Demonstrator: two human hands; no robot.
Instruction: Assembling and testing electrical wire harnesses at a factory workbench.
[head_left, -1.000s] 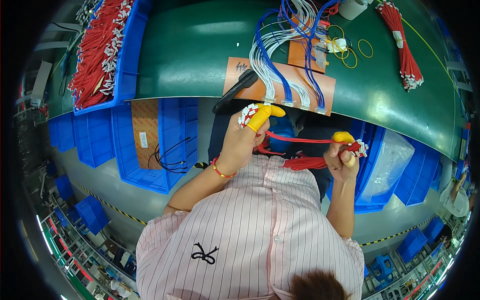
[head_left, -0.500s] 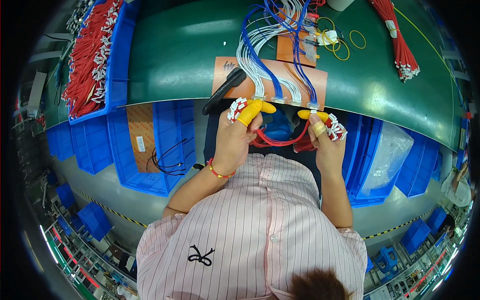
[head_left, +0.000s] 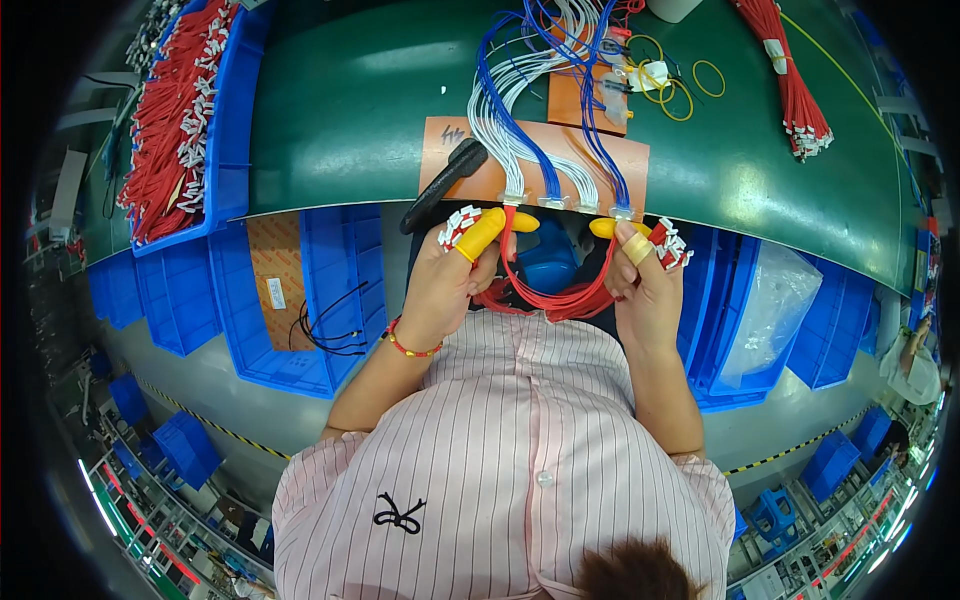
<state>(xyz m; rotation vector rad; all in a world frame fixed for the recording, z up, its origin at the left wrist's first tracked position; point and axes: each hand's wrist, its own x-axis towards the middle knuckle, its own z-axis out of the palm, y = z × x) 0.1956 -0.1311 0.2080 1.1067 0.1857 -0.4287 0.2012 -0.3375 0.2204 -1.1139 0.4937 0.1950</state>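
Observation:
My left hand (head_left: 450, 270), with yellow finger cots on its thumb and a finger, is closed on red wires (head_left: 560, 303) whose white plugs (head_left: 460, 228) stick out beside the fingers. Its fingertips are next to the left connector holder on an orange board (head_left: 440, 165); red wire runs up to that spot. My right hand (head_left: 648, 285), also closed, grips the other ends, with white plugs (head_left: 671, 243) fanned out at its right. One finger wears a yellow cot, the thumb a tan wrap. Its fingertips touch the right holder (head_left: 621, 212). The wires sag in a loop between both hands.
White wires (head_left: 485, 110) and blue wires (head_left: 592, 130) run back from the board over the green table (head_left: 350, 110). A black-handled tool (head_left: 445, 185) lies at its left. Yellow rubber bands (head_left: 709, 78), a red wire bundle (head_left: 785, 80) and a blue bin (head_left: 235, 150) of red wires surround it.
My left hand has drawn slightly left and down from the left holder. Red wires now show between it and the holder, and their loop between the hands hangs fuller. My right hand stays at its holder.

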